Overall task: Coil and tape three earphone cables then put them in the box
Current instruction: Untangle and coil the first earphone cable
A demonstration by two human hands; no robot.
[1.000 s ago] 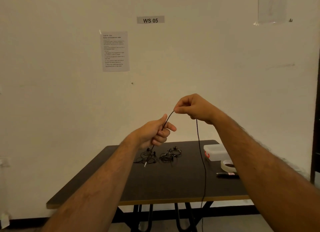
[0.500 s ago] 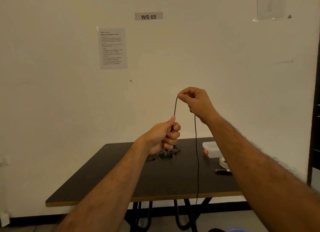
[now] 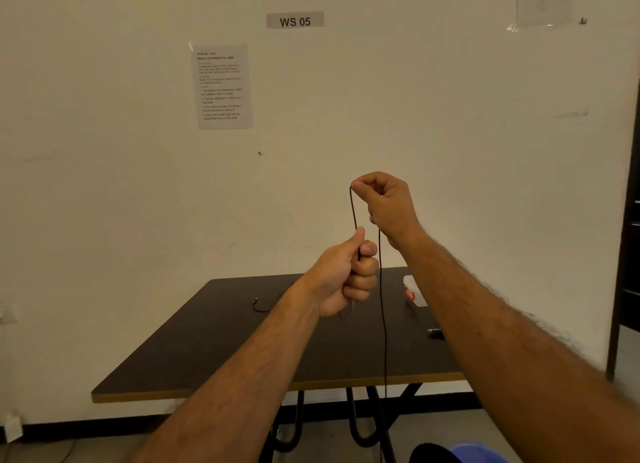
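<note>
A printed sheet [image 3: 223,87] was taped to the wall at the left, and a sign reading "WS 05" [image 3: 295,20] sat above and to its right. Below them stood the dark tabletop [image 3: 214,352], and on its far left part lay a short black cable end [image 3: 260,306], the rest of it hidden behind my left forearm.

My left hand [image 3: 341,275] was raised in front of me over the tabletop, fingers curled into a fist around the black earphone cable [image 3: 382,307], thumb pointing up along it. From that fist the cable rose nearly straight up to my right hand [image 3: 386,204], which was higher and just to the right, pinching the cable at its top between thumb and forefinger, the other fingers curled in. From the right hand the cable fell in a long straight line, passing just beside my left knuckles, crossing in front of the tabletop and dropping below its front edge toward the floor.

Farther right, near the tabletop's far right corner, sat the clear box [image 3: 414,289] with a red clasp, partly hidden by my right forearm. Nearer the front, a small dark object [image 3: 434,333] lay beside that arm; I could not tell what it was.
</note>
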